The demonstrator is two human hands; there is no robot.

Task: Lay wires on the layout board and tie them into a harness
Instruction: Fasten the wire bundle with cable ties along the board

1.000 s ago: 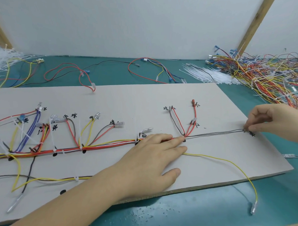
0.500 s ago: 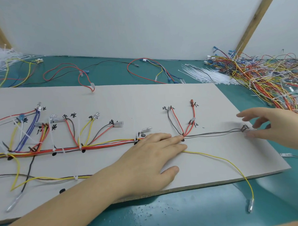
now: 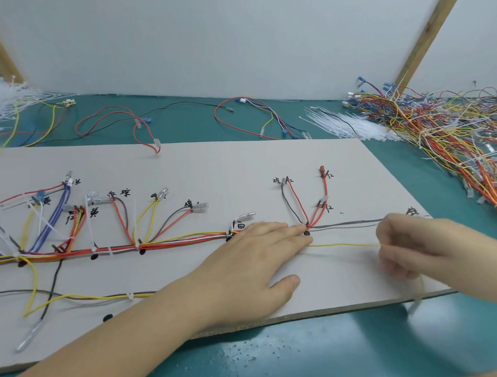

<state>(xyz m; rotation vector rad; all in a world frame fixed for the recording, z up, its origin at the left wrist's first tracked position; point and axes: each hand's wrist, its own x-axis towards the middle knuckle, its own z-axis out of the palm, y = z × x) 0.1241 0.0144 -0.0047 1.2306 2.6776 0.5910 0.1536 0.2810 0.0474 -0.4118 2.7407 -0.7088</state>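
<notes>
Head view: my right hand (image 3: 415, 246), lower right of the frame, has its grip pinched on the yellow wire (image 3: 343, 244), drawn straight across the board (image 3: 240, 166) to my left hand (image 3: 253, 262). The left lies flat in the middle with no grip, fingers straight, pressing the wires at the red and grey junction (image 3: 306, 225). The tied harness (image 3: 102, 249) runs left along the board. Upper right, loose wires (image 3: 452, 128) and white ties (image 3: 352, 124) lie on the green bench (image 3: 334, 352).

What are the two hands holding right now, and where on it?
The right hand pinches the yellow wire partway along its loose stretch. The left hand holds nothing, pressing flat on the board.
</notes>
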